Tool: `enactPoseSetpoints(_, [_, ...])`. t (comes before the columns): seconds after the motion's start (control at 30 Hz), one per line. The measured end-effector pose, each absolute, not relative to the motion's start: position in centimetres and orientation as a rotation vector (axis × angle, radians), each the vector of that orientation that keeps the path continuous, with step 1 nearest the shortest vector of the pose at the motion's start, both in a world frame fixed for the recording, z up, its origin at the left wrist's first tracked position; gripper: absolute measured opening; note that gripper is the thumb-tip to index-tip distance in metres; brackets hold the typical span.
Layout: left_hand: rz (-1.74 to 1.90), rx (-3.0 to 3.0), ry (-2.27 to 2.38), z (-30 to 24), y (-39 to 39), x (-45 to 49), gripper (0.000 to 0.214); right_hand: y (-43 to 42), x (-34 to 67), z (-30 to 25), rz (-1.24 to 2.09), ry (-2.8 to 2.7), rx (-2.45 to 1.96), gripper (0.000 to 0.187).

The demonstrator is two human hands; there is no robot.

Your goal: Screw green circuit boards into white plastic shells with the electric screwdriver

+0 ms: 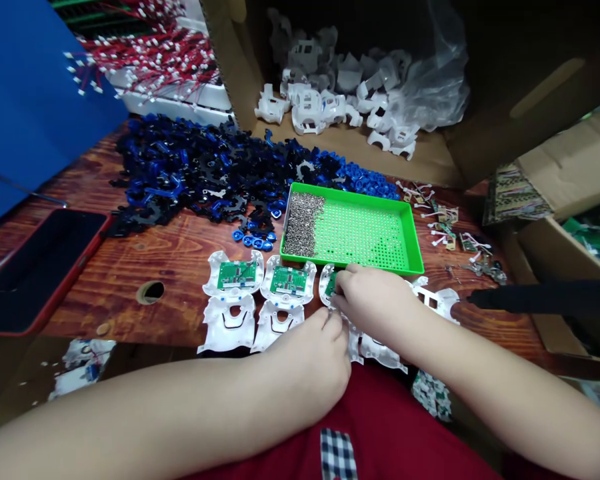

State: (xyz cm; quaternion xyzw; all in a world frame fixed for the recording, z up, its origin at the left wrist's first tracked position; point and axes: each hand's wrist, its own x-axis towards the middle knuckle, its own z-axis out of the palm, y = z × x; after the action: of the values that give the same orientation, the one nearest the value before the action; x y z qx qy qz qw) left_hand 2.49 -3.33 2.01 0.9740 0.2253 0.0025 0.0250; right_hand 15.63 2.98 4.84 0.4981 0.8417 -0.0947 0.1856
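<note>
My right hand [367, 293] reaches over the third white plastic shell [324, 288] in a row, its fingers bent down and together on the green circuit board [331, 283] inside. Close in front, my left hand [320, 350] is curled with its fingertips at the near edge of that shell, touching it. Both hands hide most of the shell and what lies between the fingertips. To the left lie a white shell [211, 285] and another shell [307, 293], each holding a green board. White shell covers [230, 328] line the table edge below them.
A green tray [416, 247] with small screws stands behind the hands. Piled blue and black plastic parts [205, 167] spread behind it. A cardboard box [460, 150] holds white shells. A black tool [540, 298] juts in from the right; a phone [35, 267] lies left.
</note>
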Motion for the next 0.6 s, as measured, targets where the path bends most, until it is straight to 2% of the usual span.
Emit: enactPoseSetpoints(0.6, [0.020,2.955,0.731,2.3,-3.2,2.7,0.023,1.4,16.3,4.8,-0.050,2.502,1.174,0.017])
